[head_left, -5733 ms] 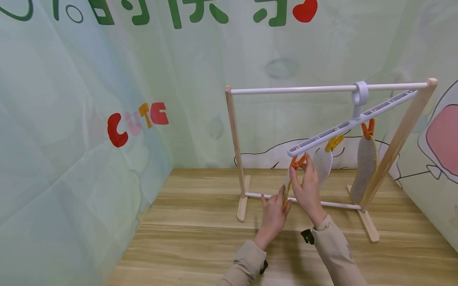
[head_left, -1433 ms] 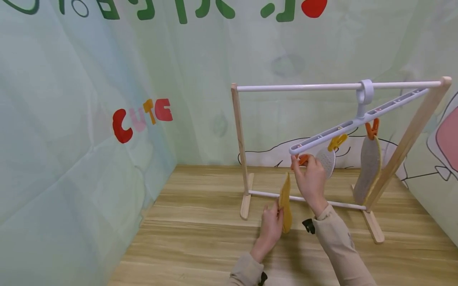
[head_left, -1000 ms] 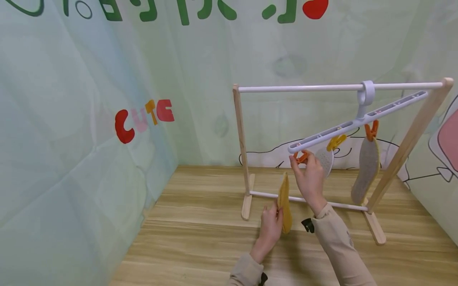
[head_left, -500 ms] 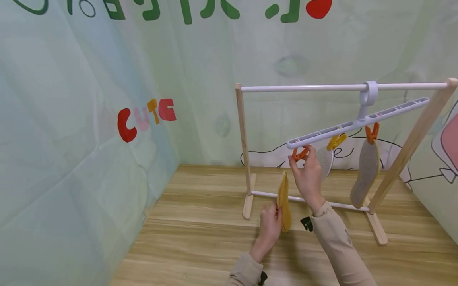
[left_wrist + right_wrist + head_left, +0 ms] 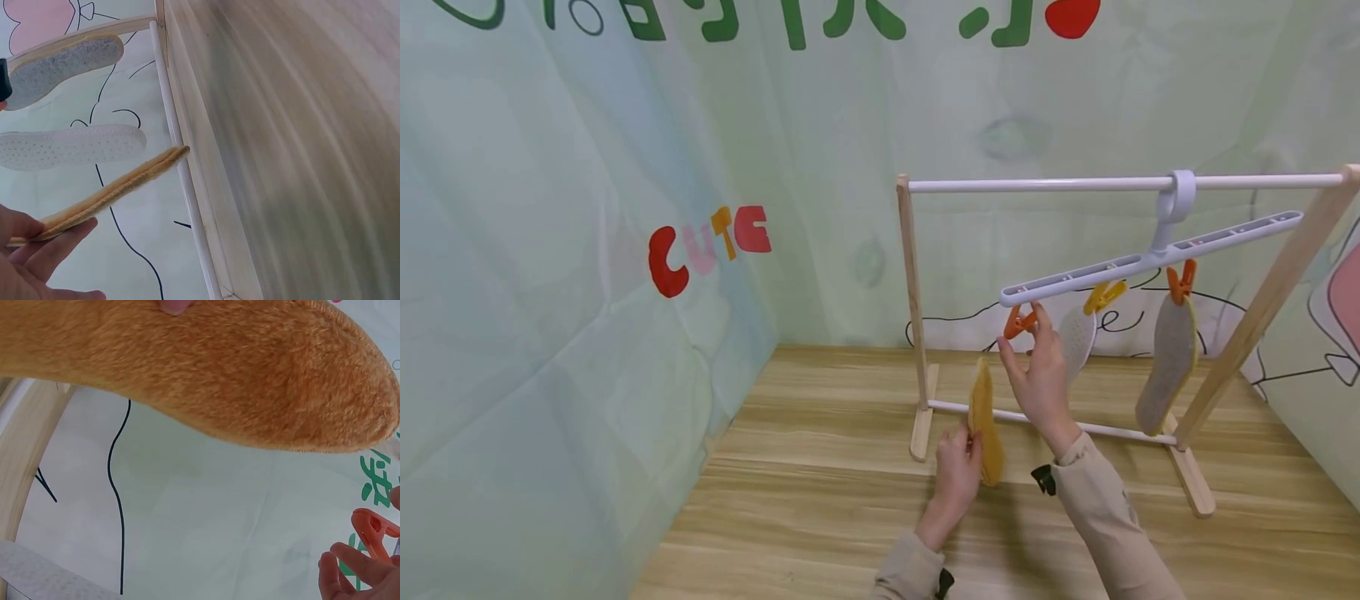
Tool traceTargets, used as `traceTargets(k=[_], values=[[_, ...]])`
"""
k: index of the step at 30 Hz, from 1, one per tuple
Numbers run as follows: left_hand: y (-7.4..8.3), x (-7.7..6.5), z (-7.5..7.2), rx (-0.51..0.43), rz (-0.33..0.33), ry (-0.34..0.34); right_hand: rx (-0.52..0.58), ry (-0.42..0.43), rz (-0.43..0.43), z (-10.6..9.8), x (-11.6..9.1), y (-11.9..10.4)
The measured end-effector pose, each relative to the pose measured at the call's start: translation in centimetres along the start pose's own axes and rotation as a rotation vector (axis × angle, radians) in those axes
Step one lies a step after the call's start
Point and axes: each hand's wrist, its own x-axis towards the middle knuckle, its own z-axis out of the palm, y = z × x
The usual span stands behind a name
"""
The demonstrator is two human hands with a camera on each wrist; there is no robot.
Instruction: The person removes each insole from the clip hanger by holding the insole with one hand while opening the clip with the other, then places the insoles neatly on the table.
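Insoles x3, clips x3, L/R hands x2

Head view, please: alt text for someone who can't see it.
A left hand holds a fuzzy mustard-yellow insole upright, while the right hand is at an orange plastic clip under a white plastic hanger bar. The bar hangs from a wooden-framed rack, with a grey oblong insole and a white perforated insole clipped below.

Left hand: lower, fingers bent in a pinch | Right hand: raised higher, fingers parted
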Motion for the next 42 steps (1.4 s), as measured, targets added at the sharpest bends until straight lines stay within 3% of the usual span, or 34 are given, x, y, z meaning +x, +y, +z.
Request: traceTargets(k=[13, 20, 27, 34, 42], values=[[-1.1, 1.0, -1.6, -0.086, -0.063, 0.03, 0.035, -0.025, 0.057, -0.4, -1.2, 0.4], [-0.5, 1.4, -2.1, -0.162, -0.122, 0.044, 0.02, -0.015, -0.003, -0.5, -1.7, 0.8], [-0.1, 1.9, -3.1, -0.209, -0.132, 0.065, 0.009, -0.048, -0.026, -0.8, -1.8, 0.9], [-0.4, 2.2, -4.1, -0.165, -0.126, 0.089, 0.009, -0.062, -0.007, -0.6, -2.1, 1.1], [-0.9, 2.5, -4.9, -0.181, -0.128, 0.089, -0.013, -0.101, 0.062, -0.8, -3.4, 1.4]])
